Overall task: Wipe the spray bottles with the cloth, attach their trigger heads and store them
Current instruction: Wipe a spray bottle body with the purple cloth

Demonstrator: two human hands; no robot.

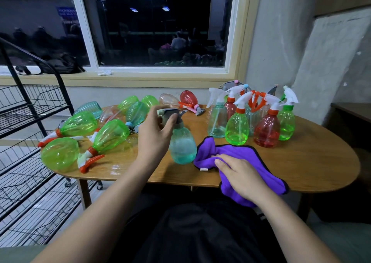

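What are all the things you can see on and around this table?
held spray bottle: one, pale teal with a grey trigger head, upright mid-table
cloth: one, purple with a black edge, front right of the table
standing spray bottles: about seven, green, red and teal, back right of the table
lying spray bottles: about ten, mostly green, left and back of the table
table: one, brown wood
wire rack: one, black, left of the table
window: one, dark, behind the table
bag: one, black, on the windowsill
left hand: fingers grip the held bottle's trigger head
right hand: rests on the cloth
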